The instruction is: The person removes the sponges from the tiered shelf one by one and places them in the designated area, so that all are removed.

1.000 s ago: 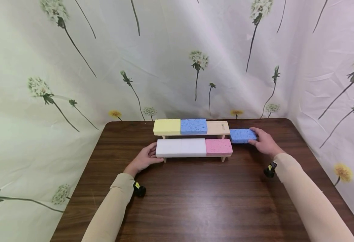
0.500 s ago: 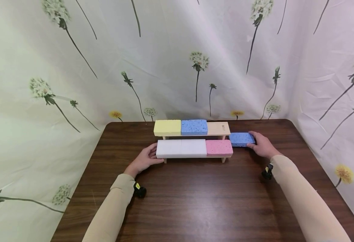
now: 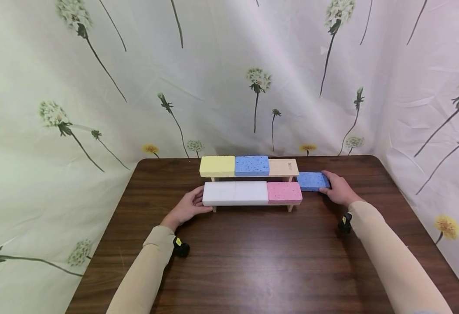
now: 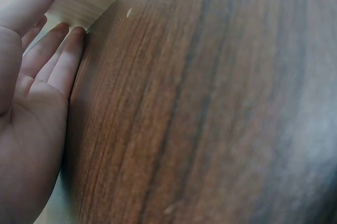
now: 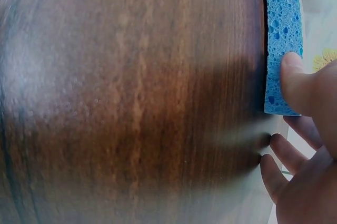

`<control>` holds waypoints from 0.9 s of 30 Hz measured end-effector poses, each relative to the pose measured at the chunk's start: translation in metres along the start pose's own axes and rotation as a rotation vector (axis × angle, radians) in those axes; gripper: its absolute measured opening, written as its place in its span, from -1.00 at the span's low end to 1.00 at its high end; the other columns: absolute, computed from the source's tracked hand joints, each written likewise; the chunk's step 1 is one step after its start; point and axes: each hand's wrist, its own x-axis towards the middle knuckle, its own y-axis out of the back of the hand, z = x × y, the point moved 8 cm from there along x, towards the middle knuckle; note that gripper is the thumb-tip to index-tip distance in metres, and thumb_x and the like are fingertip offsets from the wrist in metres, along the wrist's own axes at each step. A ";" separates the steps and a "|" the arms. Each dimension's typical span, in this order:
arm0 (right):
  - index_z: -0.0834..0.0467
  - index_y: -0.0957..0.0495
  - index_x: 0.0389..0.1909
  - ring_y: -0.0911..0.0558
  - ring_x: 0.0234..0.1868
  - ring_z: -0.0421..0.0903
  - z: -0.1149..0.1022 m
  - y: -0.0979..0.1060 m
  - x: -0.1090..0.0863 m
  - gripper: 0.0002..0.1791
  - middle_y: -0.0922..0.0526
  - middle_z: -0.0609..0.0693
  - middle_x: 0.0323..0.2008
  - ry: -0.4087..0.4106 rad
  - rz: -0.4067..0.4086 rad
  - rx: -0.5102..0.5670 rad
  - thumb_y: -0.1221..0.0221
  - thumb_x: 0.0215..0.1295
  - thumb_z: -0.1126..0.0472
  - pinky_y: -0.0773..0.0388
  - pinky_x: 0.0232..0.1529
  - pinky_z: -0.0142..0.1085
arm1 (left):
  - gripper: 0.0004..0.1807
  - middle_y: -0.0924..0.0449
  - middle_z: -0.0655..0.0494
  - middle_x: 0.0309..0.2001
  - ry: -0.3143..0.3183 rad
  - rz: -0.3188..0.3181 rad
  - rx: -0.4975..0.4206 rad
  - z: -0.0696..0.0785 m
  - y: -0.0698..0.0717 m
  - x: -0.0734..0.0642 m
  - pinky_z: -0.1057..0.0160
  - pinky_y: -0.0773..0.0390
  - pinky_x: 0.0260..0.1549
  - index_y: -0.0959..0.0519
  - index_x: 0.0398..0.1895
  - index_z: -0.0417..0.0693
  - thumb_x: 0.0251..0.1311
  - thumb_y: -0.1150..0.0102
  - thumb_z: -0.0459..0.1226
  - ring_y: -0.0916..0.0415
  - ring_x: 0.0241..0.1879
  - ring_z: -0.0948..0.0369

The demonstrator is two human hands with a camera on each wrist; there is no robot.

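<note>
In the head view, my right hand [image 3: 340,188] pinches the right end of a blue sponge [image 3: 313,181], just right of two low wooden stands. The thumb [image 5: 296,84] presses the sponge's side, which lies close over the table in the right wrist view. My left hand [image 3: 186,206] is at the left end of the front stand [image 4: 87,2], its fingers fairly straight and fingertips right at the wooden leg. Two white sponges [image 3: 235,193] and a pink sponge [image 3: 284,192] fill the front stand. On the rear stand [image 3: 283,166] sit a yellow sponge [image 3: 217,166] and another blue sponge [image 3: 251,165].
A dark wood-grain table [image 3: 245,261] carries everything. Its back edge meets a white curtain [image 3: 213,87] printed with dandelions, which also runs along both sides. The rear stand's right end shows bare wood with a small mark.
My right hand has brought the blue sponge slightly left and nearer to me, beside the stands' right ends. My left hand has stayed at the front stand.
</note>
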 end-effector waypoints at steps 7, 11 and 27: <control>0.53 -0.09 0.54 -0.22 0.50 0.50 0.000 0.002 0.000 -0.23 -0.18 0.58 0.48 0.012 0.004 -0.010 -0.23 0.50 0.32 -0.16 0.51 0.34 | 0.00 -0.26 -0.29 0.54 -0.018 -0.012 0.001 0.001 -0.001 0.001 0.25 -0.55 0.30 -0.10 0.65 -0.27 0.24 -0.50 -0.38 -0.34 0.48 -0.15; 0.52 -0.09 0.55 -0.22 0.50 0.50 0.000 0.002 0.001 -0.23 -0.18 0.59 0.48 0.012 0.001 -0.016 -0.23 0.50 0.32 -0.17 0.50 0.34 | 0.01 -0.26 -0.26 0.55 -0.008 -0.012 -0.011 0.001 -0.001 0.001 0.26 -0.54 0.30 -0.10 0.65 -0.24 0.23 -0.51 -0.38 -0.33 0.49 -0.13; 0.52 -0.05 0.56 -0.18 0.51 0.51 -0.003 0.005 -0.003 -0.15 -0.16 0.59 0.49 -0.005 -0.016 0.000 -0.28 0.49 0.24 -0.12 0.52 0.35 | 0.02 -0.24 -0.24 0.57 0.008 -0.014 -0.017 0.000 -0.001 -0.001 0.20 -0.50 0.35 -0.09 0.66 -0.22 0.24 -0.51 -0.36 -0.31 0.50 -0.12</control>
